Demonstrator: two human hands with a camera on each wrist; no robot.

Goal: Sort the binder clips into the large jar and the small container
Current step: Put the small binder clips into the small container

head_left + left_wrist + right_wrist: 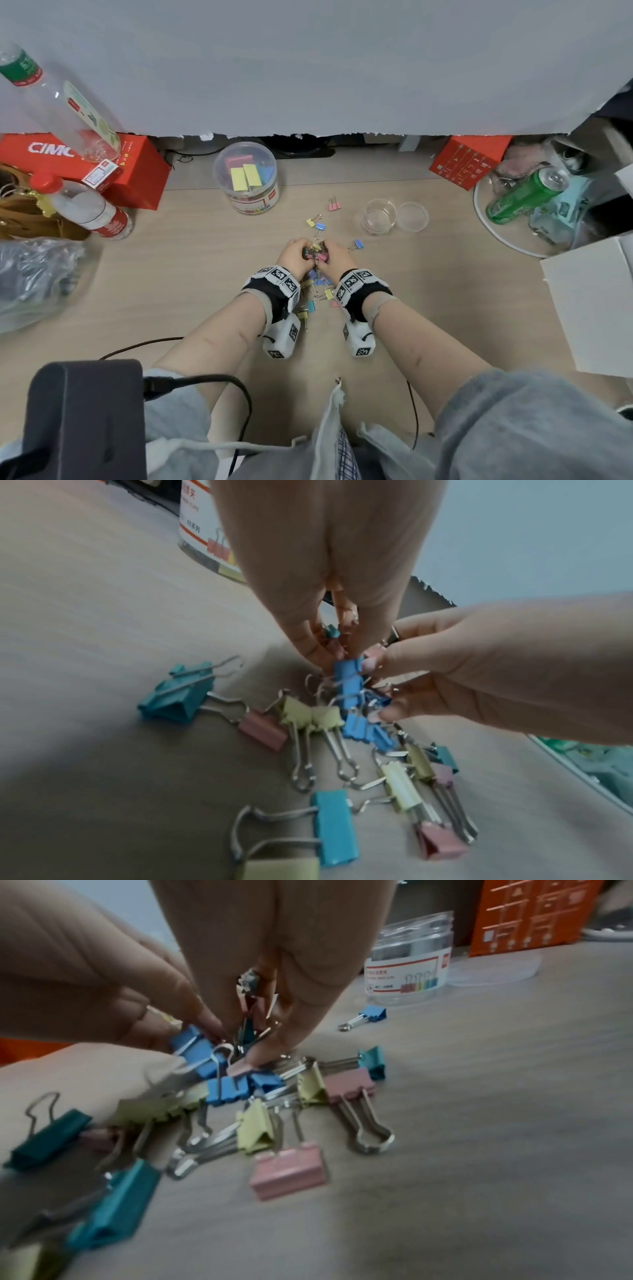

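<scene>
My left hand [305, 253] and right hand [327, 254] meet over the middle of the desk, fingers curled round a bunched cluster of coloured binder clips [315, 255]. In the left wrist view my left fingertips [318, 647] pinch a blue clip [347, 680] that hangs over the pile [342, 750]. The right fingertips [253, 1061] touch the same tangle. More clips lie under my wrists [317, 289], and a few lie loose beyond: pink [334, 205], yellow [311, 222], blue [358, 244]. The large jar [245, 178] stands far left and holds clips. The small container [378, 216] stands to the right.
The container's clear lid [412, 216] lies beside it. Red boxes [130, 171] [469, 161], bottles [89, 212], a plastic bag [37, 274], a green can [524, 195] and a white box [596, 308] crowd both desk sides. A cable [212, 380] runs near my lap.
</scene>
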